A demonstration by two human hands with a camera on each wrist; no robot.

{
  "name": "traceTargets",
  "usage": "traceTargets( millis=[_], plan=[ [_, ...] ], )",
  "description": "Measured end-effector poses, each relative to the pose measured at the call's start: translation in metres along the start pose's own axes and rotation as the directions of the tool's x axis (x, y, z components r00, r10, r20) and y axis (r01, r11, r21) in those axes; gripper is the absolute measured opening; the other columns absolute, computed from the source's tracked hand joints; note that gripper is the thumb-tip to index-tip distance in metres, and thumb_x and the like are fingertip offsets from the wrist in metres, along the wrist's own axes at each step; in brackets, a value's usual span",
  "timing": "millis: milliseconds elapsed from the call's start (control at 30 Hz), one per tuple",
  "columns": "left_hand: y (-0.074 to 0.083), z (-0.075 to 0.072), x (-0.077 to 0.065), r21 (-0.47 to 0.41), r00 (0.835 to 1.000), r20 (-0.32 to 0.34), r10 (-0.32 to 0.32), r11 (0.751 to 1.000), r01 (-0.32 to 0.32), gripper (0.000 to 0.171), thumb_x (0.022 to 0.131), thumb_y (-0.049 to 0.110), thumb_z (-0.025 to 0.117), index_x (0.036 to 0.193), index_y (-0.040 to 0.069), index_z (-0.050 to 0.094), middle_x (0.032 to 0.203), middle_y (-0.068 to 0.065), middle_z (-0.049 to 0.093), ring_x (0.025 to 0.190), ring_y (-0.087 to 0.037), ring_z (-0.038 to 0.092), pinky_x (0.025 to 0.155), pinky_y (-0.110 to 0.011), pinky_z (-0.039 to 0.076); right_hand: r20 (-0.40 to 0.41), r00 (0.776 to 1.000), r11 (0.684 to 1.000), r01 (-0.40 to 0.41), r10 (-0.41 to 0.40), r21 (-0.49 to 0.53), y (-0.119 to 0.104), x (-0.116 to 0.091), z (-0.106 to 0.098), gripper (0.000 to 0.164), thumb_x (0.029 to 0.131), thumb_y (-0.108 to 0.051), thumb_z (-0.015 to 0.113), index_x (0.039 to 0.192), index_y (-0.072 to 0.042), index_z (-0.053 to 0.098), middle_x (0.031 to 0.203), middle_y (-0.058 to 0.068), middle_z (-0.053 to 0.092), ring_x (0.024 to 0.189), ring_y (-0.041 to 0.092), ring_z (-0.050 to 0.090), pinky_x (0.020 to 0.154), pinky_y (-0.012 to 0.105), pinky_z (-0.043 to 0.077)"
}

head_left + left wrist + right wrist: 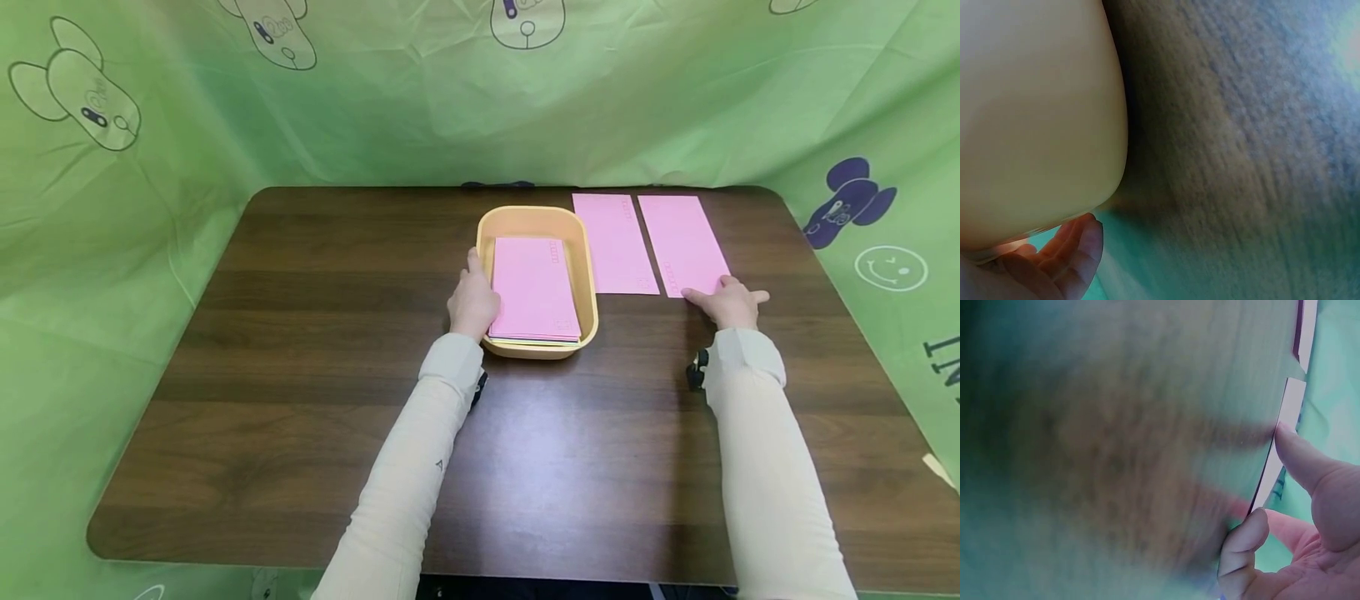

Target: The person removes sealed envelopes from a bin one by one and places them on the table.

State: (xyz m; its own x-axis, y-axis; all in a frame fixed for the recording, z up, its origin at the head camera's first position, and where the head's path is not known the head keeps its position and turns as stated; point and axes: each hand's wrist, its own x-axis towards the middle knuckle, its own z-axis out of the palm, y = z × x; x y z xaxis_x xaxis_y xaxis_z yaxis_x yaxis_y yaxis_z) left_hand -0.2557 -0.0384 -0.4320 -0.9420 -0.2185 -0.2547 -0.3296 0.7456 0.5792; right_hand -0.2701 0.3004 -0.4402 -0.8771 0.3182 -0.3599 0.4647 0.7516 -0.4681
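Observation:
A pale yellow plastic basket (534,218) stands on the table with a stack of envelopes (528,287) inside, a pink one on top and edges of other colours below. My left hand (474,302) grips the basket's left wall; its fingers (1079,250) show beside the outer wall in the left wrist view. Two pink envelopes lie flat to the right of the basket, a nearer-to-basket one (617,246) and an outer one (681,242). My right hand (727,304) touches the outer envelope's near edge, thumb and fingers spread apart.
The brown wooden table (315,350) has rounded corners. A green printed cloth (420,100) hangs behind it and along both sides. The two loose envelopes lie close to the table's far edge with a narrow gap between them.

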Motion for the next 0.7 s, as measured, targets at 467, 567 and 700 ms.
traceTargets(
  millis=[467,567,700],
  plan=[
    [0.003,-0.002,-0.002,0.003,1.000,-0.008,0.018,1.000,-0.018,0.067,0.096,0.011,0.047,0.153,0.017,0.012,0.139,-0.019,0.047,0.117,-0.033,0.058,0.097,-0.049,0.045,0.033,0.999,0.999,0.013,-0.014,0.034,0.003,-0.002,-0.006,0.089,0.092,-0.044,0.052,0.148,0.009,0.007,0.141,0.047,0.008,0.131,0.057,0.018,0.110,0.061,0.026],
    [0.003,-0.002,-0.001,0.004,1.000,-0.010,0.022,1.000,-0.022,0.067,0.096,0.011,0.047,0.153,0.017,0.012,0.140,-0.019,0.047,0.117,-0.033,0.058,0.097,-0.049,0.045,0.075,0.997,0.997,0.021,-0.027,0.075,0.005,0.000,-0.009,0.095,0.092,-0.046,0.049,0.148,0.010,-0.005,0.141,0.047,0.001,0.129,0.058,0.020,0.110,0.057,0.031],
    [0.002,-0.001,-0.001,0.003,1.000,-0.013,0.018,1.000,-0.018,0.066,0.097,0.012,0.046,0.153,0.018,0.011,0.139,-0.019,0.047,0.117,-0.033,0.058,0.097,-0.048,0.045,0.097,0.995,0.993,-0.004,-0.008,0.116,0.004,-0.001,-0.013,0.098,0.093,-0.047,0.043,0.144,0.011,-0.017,0.139,0.048,-0.003,0.125,0.059,0.035,0.105,0.049,0.038]
  ],
)
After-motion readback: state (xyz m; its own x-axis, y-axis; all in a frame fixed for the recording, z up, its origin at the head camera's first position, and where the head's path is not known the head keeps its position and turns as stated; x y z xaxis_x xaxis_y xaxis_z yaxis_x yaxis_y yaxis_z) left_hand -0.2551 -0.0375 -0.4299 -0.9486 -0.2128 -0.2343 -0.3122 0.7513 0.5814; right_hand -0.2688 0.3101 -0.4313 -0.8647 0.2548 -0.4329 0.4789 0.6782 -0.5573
